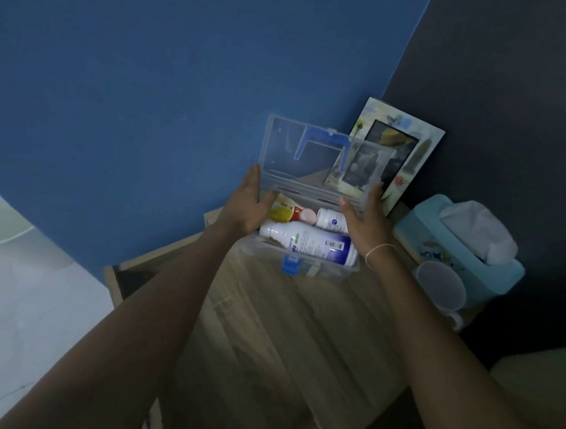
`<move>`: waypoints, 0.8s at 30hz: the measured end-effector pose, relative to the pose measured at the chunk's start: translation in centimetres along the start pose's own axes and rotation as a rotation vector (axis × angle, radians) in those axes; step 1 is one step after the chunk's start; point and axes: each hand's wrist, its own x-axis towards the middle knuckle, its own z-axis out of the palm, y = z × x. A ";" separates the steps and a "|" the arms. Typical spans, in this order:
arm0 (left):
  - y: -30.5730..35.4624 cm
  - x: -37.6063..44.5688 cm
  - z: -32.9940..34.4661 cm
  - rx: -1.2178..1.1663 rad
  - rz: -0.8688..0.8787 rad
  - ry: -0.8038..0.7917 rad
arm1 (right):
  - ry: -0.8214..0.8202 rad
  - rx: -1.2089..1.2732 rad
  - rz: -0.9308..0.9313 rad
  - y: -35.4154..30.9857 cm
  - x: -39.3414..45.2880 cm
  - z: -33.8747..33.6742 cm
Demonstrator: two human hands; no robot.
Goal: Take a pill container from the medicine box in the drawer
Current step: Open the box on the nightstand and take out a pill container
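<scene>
both hands are gripping the clear lid point(314, 155) of the medicine box point(318, 268): left hand point(251, 208) at 9 o'clock, right hand point(363, 218) at 3. white bottle point(306, 242) lying inside, barcode showing, green lettering unreadable; smaller pill container point(332, 218) behind it at 12.

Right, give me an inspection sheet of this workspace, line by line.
Surface: wooden bedside cabinet top, dimly lit.
Job's things: clear medicine box on the cabinet, lid raised; large white bottle, small white bottle and yellow container inside.
Clutter: picture frame leaning on the wall, tissue box, clear mug.
Hands: left hand and right hand hold the lid's sides.
Cables: nothing seen.
Surroundings: blue wall, dark wall.
</scene>
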 end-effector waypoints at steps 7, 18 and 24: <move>-1.7 -10.1 0.3 0.029 0.156 0.347 | 0.455 0.100 -0.131 0.4 -8.7 0.3; -0.4 -14.4 2.2 0.236 0.301 0.293 | 0.151 -0.335 -0.077 6.8 -18.2 6.4; 2.9 -9.2 1.5 0.374 0.386 0.088 | 0.064 -0.423 -0.006 7.7 -15.9 6.3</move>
